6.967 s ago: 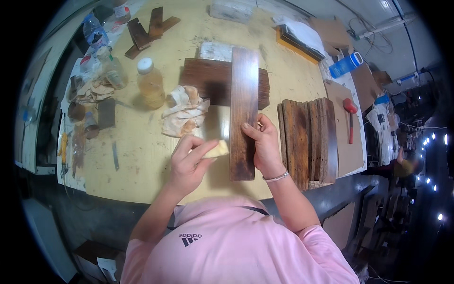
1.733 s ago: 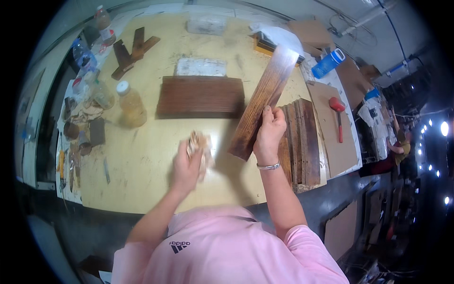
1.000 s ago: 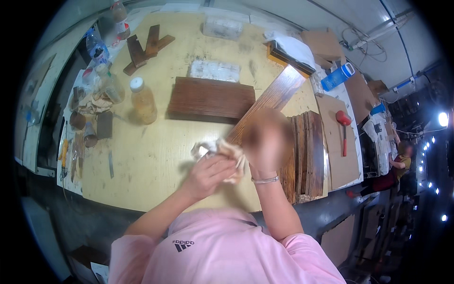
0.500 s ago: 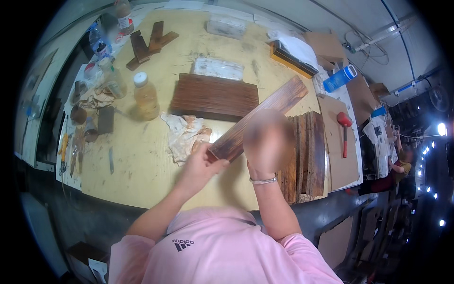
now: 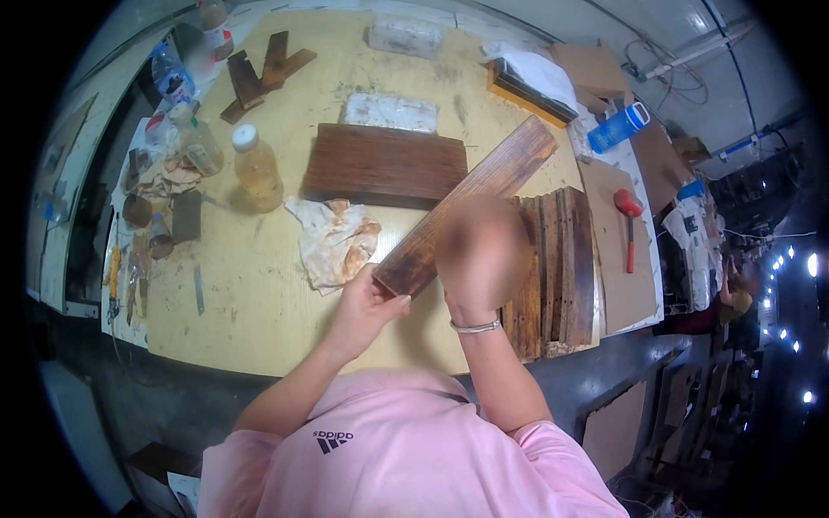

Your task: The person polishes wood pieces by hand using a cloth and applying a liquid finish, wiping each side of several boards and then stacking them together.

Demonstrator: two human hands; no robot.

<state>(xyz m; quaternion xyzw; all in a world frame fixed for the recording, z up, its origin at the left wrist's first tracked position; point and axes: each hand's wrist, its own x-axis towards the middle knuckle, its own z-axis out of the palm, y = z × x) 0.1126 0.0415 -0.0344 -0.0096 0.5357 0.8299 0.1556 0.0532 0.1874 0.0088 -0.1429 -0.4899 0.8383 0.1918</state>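
A long brown stained wooden board (image 5: 501, 173) slants over the table from lower left to upper right. Its near end is in my left hand (image 5: 367, 309), thumb on top and fingers closed round the edge. My right hand (image 5: 484, 259) is beside the board's lower half, at its right edge. A blur covers its fingers, so its grip does not show. Beyond the board lies a stack of similar dark boards (image 5: 389, 164). A crumpled, brown-stained white cloth (image 5: 332, 242) is just past my left hand. On the right, several dark boards (image 5: 553, 276) stand on edge side by side.
A bottle of yellowish liquid (image 5: 257, 173) stands left of the stack. White wrapped blocks (image 5: 391, 112) lie behind it. A red mallet (image 5: 629, 224) rests on cardboard at the right, near a blue bottle (image 5: 617, 128). Loose wood strips (image 5: 275, 60) lie at the far left.
The whole view has shifted slightly. The board's far end has risen a little in the picture. My left hand keeps its hold on the near end.
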